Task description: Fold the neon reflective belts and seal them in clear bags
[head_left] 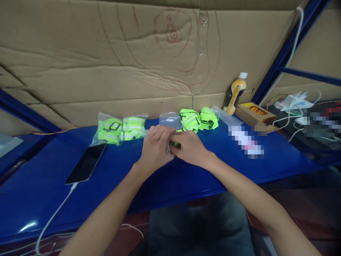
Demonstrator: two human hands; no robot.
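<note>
Nearest, at 6 o'clock: two bare forearms coming up over a grey lap toward the centre. Meeting just above the middle of the blue table (pixel 186 177): left hand (pixel 156 149) and right hand (pixel 190 147), touching each other, fingers curled and closed together on a small dark-and-green item (pixel 175 144), mostly hidden between them; what it is, hard to tell. Poking out just past the left knuckles: a clear plastic bag (pixel 170 120), apparently pinched by that hand.

At 9 o'clock of the hands, flat on the table: a black phone (pixel 86 163), screen dark, with a white cable (pixel 53 217) running from its near end down toward 7 o'clock.

Farther out at 10 o'clock: two bagged neon-green bands (pixel 119 129), side by side, touching. At 1 o'clock, just beyond the hands: two loose neon-green bands (pixel 199 119) with grey stripes, next to each other. At 2 o'clock: an empty clear bag (pixel 226 117), then a yellow bottle (pixel 236 94) with a white cap, standing upright against the back wall, and beside it a small open cardboard box (pixel 254 113). Far right at 3 o'clock: a tangle of white wires (pixel 293 106).

Farthest, across the whole back: a cardboard wall (pixel 106 53) scribbled with red lines.
</note>
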